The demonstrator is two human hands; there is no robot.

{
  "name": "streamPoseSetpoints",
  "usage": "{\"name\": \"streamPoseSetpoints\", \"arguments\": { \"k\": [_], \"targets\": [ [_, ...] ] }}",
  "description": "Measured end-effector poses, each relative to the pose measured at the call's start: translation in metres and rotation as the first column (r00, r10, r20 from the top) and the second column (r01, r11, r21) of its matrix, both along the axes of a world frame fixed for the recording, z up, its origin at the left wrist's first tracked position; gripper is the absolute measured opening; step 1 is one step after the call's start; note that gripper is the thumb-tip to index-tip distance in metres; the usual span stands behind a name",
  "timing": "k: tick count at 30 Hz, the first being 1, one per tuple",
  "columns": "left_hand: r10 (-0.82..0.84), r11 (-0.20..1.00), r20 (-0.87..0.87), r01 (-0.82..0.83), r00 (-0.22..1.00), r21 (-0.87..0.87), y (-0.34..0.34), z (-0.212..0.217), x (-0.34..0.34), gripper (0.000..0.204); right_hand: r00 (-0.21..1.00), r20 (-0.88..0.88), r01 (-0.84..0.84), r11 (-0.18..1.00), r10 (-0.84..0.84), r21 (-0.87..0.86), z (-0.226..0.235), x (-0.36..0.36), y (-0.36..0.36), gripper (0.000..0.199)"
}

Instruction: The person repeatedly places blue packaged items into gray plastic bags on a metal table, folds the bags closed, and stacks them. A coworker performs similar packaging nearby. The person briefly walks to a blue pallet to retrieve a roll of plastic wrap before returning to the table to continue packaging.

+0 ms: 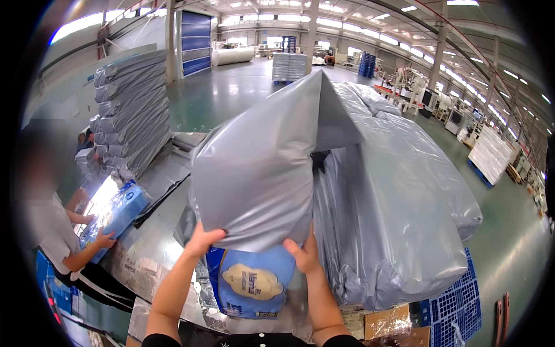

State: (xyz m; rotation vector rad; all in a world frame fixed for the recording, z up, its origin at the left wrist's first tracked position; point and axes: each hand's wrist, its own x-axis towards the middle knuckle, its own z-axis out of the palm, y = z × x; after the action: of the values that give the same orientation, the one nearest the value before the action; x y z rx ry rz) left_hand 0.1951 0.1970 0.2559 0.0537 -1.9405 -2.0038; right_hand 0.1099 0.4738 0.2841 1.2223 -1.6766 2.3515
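A large grey plastic bag (254, 173) stands up in front of me, its far end rising to a folded peak. Out of its near end sticks a blue plastic-wrapped package (283, 263) with a cream label. My left hand (205, 240) grips the bag's edge at the left, thumb pressed on the film. On the right side, my right hand (305, 253) pinches the same edge, its fingers partly hidden behind the bag. How far the package reaches inside the bag is hidden.
Stacked filled grey bags (404, 191) lie close on the right, above a blue plastic pallet (462, 301). At left, a co-worker (52, 225) handles another blue package (124, 208) beside the metal table (144, 254). A tall stack of grey bags (133, 110) stands behind.
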Motion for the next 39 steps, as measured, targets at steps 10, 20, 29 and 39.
{"name": "streamPoseSetpoints", "arguments": {
  "k": [10, 20, 29, 39],
  "targets": [
    [-0.341, 0.937, 0.749, 0.144, 0.568, 0.318, 0.040, -0.268, 0.149, 0.109, 0.988, 0.073, -0.126, 0.437, 0.137, 0.891, -0.325, 0.122, 0.118, 0.093],
    [0.203, 0.978, 0.553, -0.191, 0.808, -0.080, 0.082, -0.293, 0.177, 0.045, 0.881, -0.401, 0.472, 0.521, -0.250, 0.711, -0.234, 0.097, 0.026, 0.115],
    [0.259, 0.917, 0.669, -0.394, 0.697, 0.055, 0.046, -0.364, 0.180, 0.014, 0.916, -0.150, 0.227, 0.173, -0.373, 0.958, -0.295, 0.036, 0.043, 0.028],
    [0.092, 0.970, 0.611, -0.211, 0.786, 0.125, 0.070, -0.267, 0.193, 0.020, 0.870, -0.477, 0.379, 0.450, 0.124, 0.809, -0.327, 0.085, -0.052, 0.022]
  ]
}}
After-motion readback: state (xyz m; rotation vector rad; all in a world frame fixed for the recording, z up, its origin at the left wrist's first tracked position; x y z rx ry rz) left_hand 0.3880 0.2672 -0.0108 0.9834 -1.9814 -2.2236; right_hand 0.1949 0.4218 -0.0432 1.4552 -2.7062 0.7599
